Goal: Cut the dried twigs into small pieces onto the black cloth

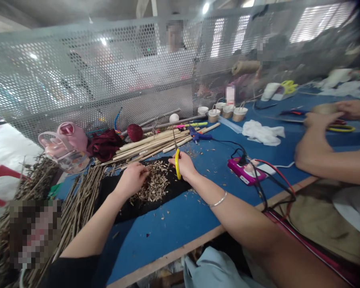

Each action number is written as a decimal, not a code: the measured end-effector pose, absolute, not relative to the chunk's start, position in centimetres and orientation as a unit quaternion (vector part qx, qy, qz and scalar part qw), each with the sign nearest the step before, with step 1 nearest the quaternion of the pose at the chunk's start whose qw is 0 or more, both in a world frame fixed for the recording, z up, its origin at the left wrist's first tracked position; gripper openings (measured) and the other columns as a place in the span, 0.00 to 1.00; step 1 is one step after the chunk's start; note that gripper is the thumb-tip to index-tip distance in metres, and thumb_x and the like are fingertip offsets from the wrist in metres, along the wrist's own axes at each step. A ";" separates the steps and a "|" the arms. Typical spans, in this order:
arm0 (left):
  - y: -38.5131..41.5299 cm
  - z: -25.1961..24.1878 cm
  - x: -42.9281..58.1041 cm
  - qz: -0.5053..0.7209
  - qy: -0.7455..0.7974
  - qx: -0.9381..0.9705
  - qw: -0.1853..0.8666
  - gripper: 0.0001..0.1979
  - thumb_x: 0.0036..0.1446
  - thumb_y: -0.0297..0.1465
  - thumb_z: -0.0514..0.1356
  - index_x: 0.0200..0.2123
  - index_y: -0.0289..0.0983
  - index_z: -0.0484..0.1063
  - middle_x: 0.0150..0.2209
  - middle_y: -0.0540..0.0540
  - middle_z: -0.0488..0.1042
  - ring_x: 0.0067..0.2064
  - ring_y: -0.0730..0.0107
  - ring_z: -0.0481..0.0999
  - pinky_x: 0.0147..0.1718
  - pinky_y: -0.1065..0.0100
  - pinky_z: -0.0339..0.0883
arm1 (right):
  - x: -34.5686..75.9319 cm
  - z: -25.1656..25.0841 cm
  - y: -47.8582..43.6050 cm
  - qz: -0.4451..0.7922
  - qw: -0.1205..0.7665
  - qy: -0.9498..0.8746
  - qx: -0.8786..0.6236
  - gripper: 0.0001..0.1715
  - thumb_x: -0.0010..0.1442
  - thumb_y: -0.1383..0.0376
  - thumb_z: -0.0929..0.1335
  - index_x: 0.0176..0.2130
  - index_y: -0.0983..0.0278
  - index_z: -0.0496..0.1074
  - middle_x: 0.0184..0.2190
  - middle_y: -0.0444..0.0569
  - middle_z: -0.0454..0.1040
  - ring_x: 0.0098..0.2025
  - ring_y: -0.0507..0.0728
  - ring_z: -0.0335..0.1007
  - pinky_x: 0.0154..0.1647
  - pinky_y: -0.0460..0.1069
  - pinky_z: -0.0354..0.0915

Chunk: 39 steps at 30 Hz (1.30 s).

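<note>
1 blue table, wood edge, chips scattered. On it: blk cloth w/ heap of dry chips, approx. mid. L hand: fingers at heap's L side; can't tell if pinching any. R hand: grasping scissors by yellow handle, just R of heap, blades pointing away. Behind cloth: peeled sticks, maroon yarn, blue glue gun. L: twigs. R: magenta power strip w/ cords. Farther back: several wht cups. Room: perf. metal screen across back, bright windows upper R, co-worker's forearm at far R.
</note>
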<state>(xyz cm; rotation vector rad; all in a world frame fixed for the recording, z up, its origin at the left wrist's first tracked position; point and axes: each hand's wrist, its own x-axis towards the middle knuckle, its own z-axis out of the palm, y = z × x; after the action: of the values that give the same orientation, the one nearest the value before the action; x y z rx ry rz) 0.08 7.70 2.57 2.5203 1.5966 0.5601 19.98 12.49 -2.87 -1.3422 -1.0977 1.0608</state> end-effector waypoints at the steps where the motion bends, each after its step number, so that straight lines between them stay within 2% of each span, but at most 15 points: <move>1: 8.3 2.5 -0.7 0.175 0.522 0.831 0.081 0.08 0.53 0.33 0.55 0.27 0.37 0.73 0.32 0.46 0.72 0.37 0.67 0.70 0.40 0.66 0.62 | 20.0 -2.9 12.5 0.444 0.526 -0.460 -0.561 0.12 0.38 0.63 0.68 0.26 0.63 0.62 0.17 0.37 0.61 0.20 0.49 0.59 0.21 0.44 0.55; 4: 9.3 1.9 -1.8 0.184 0.564 0.796 0.118 0.11 0.52 0.36 0.55 0.33 0.37 0.72 0.38 0.46 0.74 0.41 0.66 0.71 0.42 0.67 0.62 | 20.0 -3.1 12.6 0.444 0.524 -0.463 -0.561 0.12 0.38 0.63 0.68 0.27 0.63 0.63 0.17 0.37 0.62 0.20 0.49 0.59 0.21 0.44 0.56; 7: 9.4 0.8 -1.5 0.179 0.632 0.745 0.117 0.18 0.57 0.38 0.48 0.43 0.34 0.70 0.44 0.41 0.72 0.46 0.62 0.70 0.47 0.64 0.61 | 20.0 -3.1 12.6 0.445 0.521 -0.465 -0.561 0.12 0.38 0.63 0.68 0.27 0.63 0.63 0.17 0.37 0.61 0.20 0.49 0.59 0.21 0.44 0.55; 10: 9.0 -0.1 -0.7 0.160 0.655 0.726 0.135 0.23 0.60 0.38 0.43 0.48 0.30 0.66 0.48 0.36 0.71 0.50 0.59 0.69 0.49 0.62 0.59 | 20.0 -3.0 12.5 0.446 0.519 -0.466 -0.561 0.12 0.39 0.63 0.67 0.27 0.63 0.63 0.17 0.37 0.61 0.19 0.48 0.58 0.21 0.44 0.55; 13: 8.7 -0.1 -0.5 0.179 0.664 0.716 0.117 0.24 0.60 0.39 0.42 0.51 0.31 0.64 0.50 0.36 0.70 0.51 0.59 0.69 0.49 0.62 0.59 | 20.0 -2.8 12.4 0.447 0.516 -0.468 -0.562 0.11 0.39 0.63 0.67 0.27 0.63 0.63 0.17 0.37 0.60 0.19 0.49 0.57 0.20 0.44 0.55; 16: 9.1 0.5 -0.7 0.183 0.659 0.725 0.083 0.24 0.60 0.41 0.41 0.49 0.35 0.66 0.48 0.38 0.71 0.49 0.59 0.70 0.47 0.62 0.60 | 20.0 -2.9 12.4 0.445 0.512 -0.470 -0.564 0.11 0.39 0.63 0.67 0.27 0.63 0.63 0.17 0.37 0.61 0.19 0.49 0.58 0.21 0.45 0.55; 19: 10.2 1.1 -0.5 0.169 0.575 0.795 0.100 0.23 0.60 0.41 0.41 0.46 0.36 0.69 0.47 0.41 0.72 0.50 0.62 0.69 0.49 0.66 0.59 | 20.0 -3.1 12.5 0.441 0.511 -0.473 -0.566 0.11 0.39 0.63 0.67 0.27 0.62 0.63 0.17 0.37 0.61 0.20 0.49 0.59 0.21 0.44 0.56; 25: 13.1 1.6 1.6 0.083 0.525 0.841 0.105 0.29 0.60 0.43 0.36 0.35 0.35 0.73 0.37 0.40 0.76 0.40 0.61 0.73 0.39 0.65 0.63 | 19.9 -3.2 12.6 0.432 0.511 -0.479 -0.569 0.11 0.39 0.62 0.67 0.27 0.63 0.63 0.17 0.37 0.61 0.20 0.49 0.59 0.21 0.44 0.55; 27: 13.8 1.7 2.6 0.080 0.509 0.851 0.104 0.28 0.60 0.42 0.37 0.35 0.36 0.73 0.37 0.40 0.76 0.40 0.61 0.73 0.39 0.66 0.62 | 19.9 -3.1 12.6 0.429 0.511 -0.480 -0.569 0.11 0.39 0.62 0.67 0.27 0.63 0.64 0.17 0.37 0.62 0.20 0.49 0.58 0.21 0.44 0.55; 32: 14.6 1.6 3.9 0.056 0.468 0.874 0.115 0.17 0.55 0.39 0.50 0.37 0.39 0.75 0.37 0.45 0.77 0.39 0.63 0.74 0.38 0.69 0.63 | 20.1 -2.8 12.5 0.424 0.513 -0.479 -0.572 0.12 0.39 0.62 0.67 0.28 0.64 0.65 0.17 0.38 0.62 0.20 0.49 0.58 0.20 0.44 0.54; 35: 14.7 1.6 4.1 0.064 0.471 0.873 0.110 0.17 0.56 0.36 0.48 0.38 0.40 0.75 0.36 0.45 0.77 0.38 0.63 0.74 0.38 0.69 0.63 | 20.2 -2.8 12.5 0.422 0.515 -0.478 -0.573 0.11 0.39 0.63 0.67 0.28 0.64 0.66 0.17 0.39 0.64 0.20 0.49 0.59 0.21 0.44 0.55; 39: 14.7 0.9 5.0 0.070 0.426 0.895 0.113 0.17 0.53 0.29 0.49 0.41 0.41 0.74 0.43 0.46 0.75 0.44 0.64 0.73 0.43 0.69 0.61 | 20.2 -2.8 12.6 0.420 0.518 -0.477 -0.573 0.11 0.39 0.63 0.67 0.28 0.64 0.66 0.17 0.39 0.65 0.21 0.50 0.59 0.22 0.45 0.55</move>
<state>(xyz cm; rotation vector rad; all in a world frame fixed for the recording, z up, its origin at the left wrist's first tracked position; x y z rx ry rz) 4.98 14.70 0.94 2.6256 1.2483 0.2048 20.19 12.56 -2.77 -1.3748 -1.1450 1.0075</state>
